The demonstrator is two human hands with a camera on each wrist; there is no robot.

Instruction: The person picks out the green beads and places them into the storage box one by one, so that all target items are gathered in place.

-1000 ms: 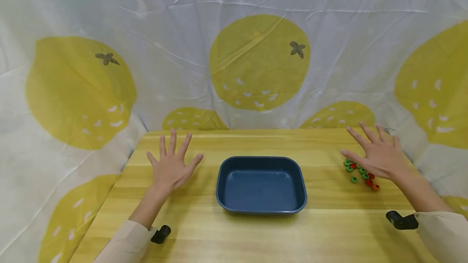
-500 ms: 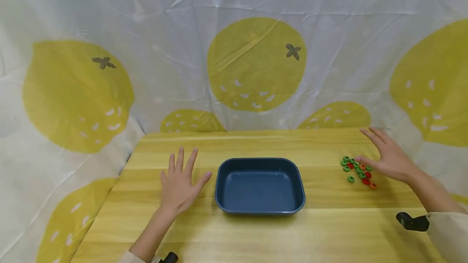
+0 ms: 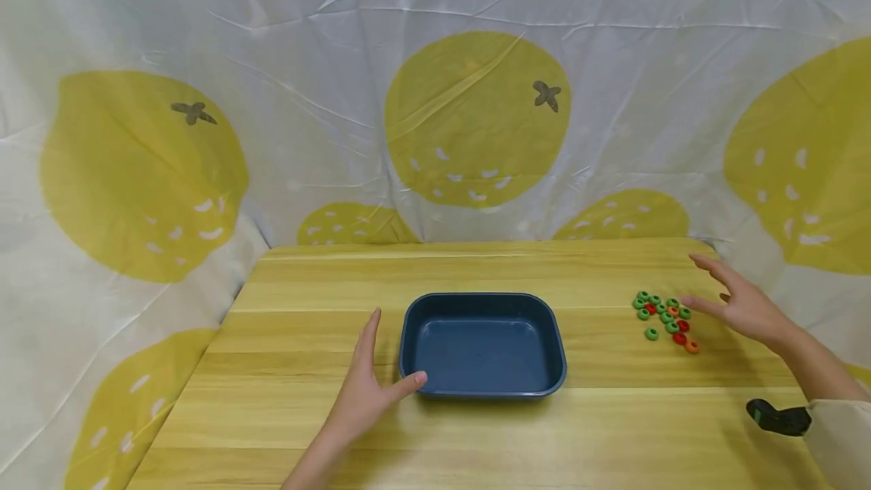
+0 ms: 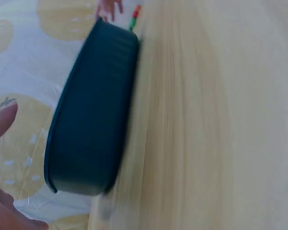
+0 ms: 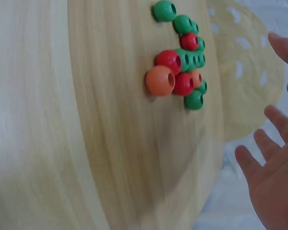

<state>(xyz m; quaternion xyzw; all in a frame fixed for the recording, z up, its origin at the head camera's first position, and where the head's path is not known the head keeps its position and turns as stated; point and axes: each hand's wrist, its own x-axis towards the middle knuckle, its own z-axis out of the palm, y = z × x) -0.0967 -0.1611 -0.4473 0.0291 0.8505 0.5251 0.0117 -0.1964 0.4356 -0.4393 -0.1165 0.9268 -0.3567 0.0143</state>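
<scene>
In the head view a dark blue rectangular tray sits mid-table with nothing in it. My left hand hovers at its left end, fingers extended and thumb spread toward the near left corner. The left wrist view has the tray's side close by, blurred, with the left hand at the edge. To the right lies a loose group of round holed beads: green beads, red beads and orange beads. Just right of them my right hand hangs over the table, fingers loosely bent and holding nothing.
The wooden table ends at a white cloth printed with large yellow fruit, hanging behind and at both sides. A black wrist device sticks out from the right sleeve.
My left hand has moved right and nearer to me, up to the tray, and turned edgewise. My right hand has drawn right, uncovering the beads, with its fingers less spread.
</scene>
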